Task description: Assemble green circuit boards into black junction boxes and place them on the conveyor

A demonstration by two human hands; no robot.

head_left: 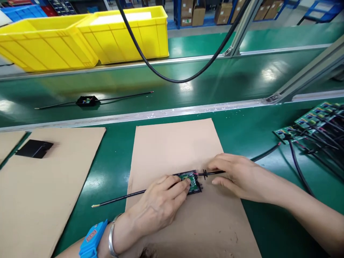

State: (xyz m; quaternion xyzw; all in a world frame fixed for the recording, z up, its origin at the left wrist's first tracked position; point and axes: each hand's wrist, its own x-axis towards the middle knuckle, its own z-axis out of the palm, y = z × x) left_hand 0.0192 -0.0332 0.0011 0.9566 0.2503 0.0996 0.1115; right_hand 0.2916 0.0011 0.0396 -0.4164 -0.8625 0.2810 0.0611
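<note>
On a cardboard sheet [174, 143] lies a small black case [198, 187] with a green circuit board [192, 177] in it. My left hand [163, 202] is over the left part of the case, fingers curled and fingertips pressing on the board; its thumb is hidden. A black cable [120, 198] with a stripped end runs out to the left beneath that hand. From the case's right side comes another black cable [215, 172] with a strain relief [205, 174]. Around this cable, my right hand [239, 175] has thumb and fingers apart.
Several green boards with black cables [309, 129] are piled at the right. A wired black case [87, 101] lies beyond the metal rail [161, 114]. A black cover [34, 148] rests on the left cardboard. Yellow bins [134, 39] stand behind; a black cable [177, 81] hangs overhead.
</note>
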